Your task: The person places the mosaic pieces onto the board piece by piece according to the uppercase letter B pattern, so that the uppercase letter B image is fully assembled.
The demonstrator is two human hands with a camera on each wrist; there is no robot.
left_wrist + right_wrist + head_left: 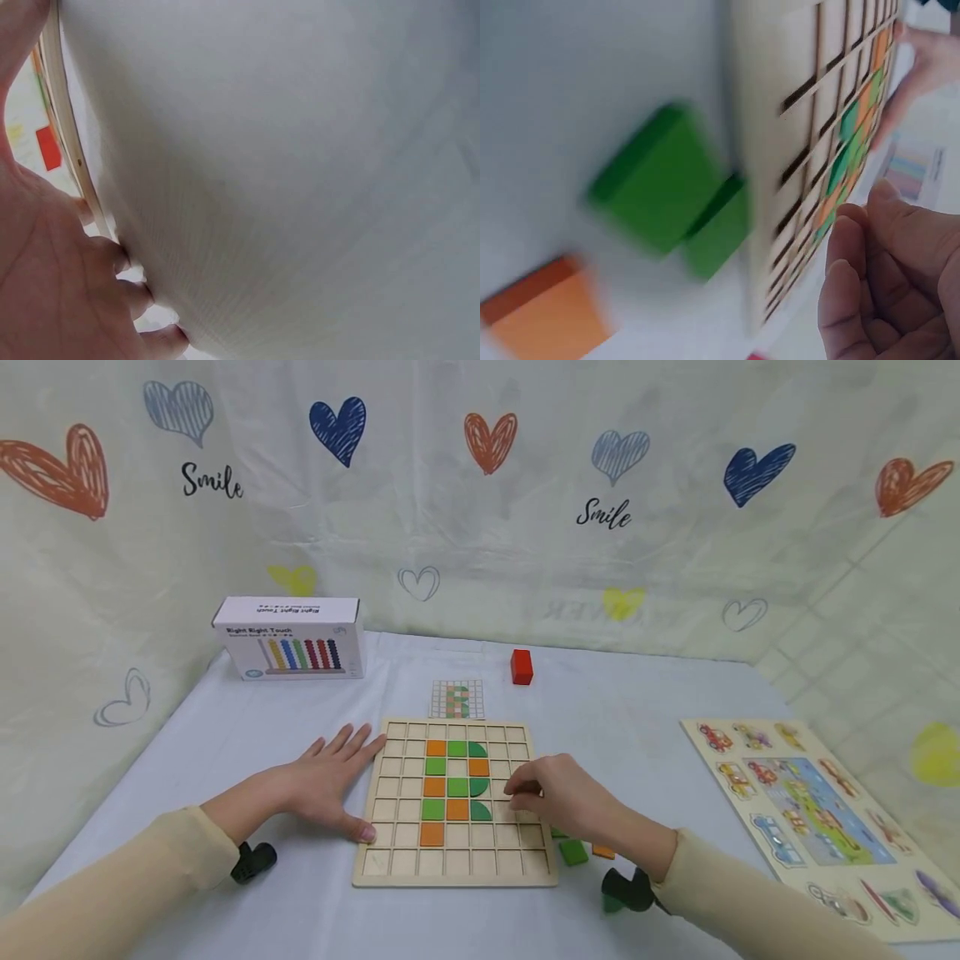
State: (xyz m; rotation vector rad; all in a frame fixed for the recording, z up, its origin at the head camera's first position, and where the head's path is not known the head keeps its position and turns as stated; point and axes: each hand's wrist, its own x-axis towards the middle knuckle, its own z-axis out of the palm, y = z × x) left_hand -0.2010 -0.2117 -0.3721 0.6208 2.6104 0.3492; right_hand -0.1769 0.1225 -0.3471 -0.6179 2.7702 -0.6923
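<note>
A wooden grid board (386, 862) lies on the table, with orange, light green and dark green tiles (457, 787) set in its middle columns. The dark green ones are quarter-rounds. My left hand (327, 786) is spread flat at the board's left side, its thumb and index fingertip touching the frame. Over the right columns hovers my right hand (558, 793), fingers loosely curled and thumb near the index finger. No tile shows between those fingers in the right wrist view. Beyond the board's far edge is a small pattern card (457, 699) printed with a similar grid.
Loose tiles lie right of the board: a green square (573, 852), an orange one (603, 851) and a dark green piece (612, 904). A red block (522, 667) and a white box (292, 639) stand at the back. At the right lies a picture puzzle board (817, 827).
</note>
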